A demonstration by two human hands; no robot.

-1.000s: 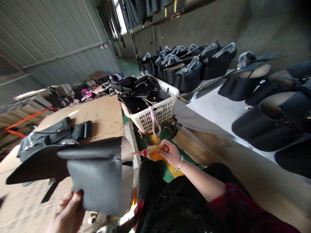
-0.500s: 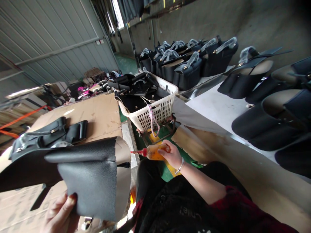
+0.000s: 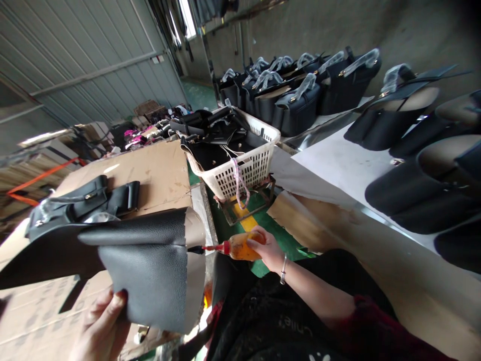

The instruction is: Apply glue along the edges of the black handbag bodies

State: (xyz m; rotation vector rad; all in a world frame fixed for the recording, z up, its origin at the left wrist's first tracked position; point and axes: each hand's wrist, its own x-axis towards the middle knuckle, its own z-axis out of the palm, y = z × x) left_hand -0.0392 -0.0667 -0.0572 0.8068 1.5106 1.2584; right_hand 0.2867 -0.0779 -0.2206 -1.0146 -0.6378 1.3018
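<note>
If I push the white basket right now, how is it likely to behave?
The white basket is probably stiff, given its upright slotted walls. Heaped with black pieces, it may feel fairly heavy. Perched on a metal stand, it could tip.

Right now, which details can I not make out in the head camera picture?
All in the head view:
- Left hand: some fingers hidden behind the black bag; wrist cut off by the bottom edge.
- Bottle tip: too small to tell whether it touches.
- Basket bottom: hidden under black pieces.
- Apron lettering: partly blurred.
</note>
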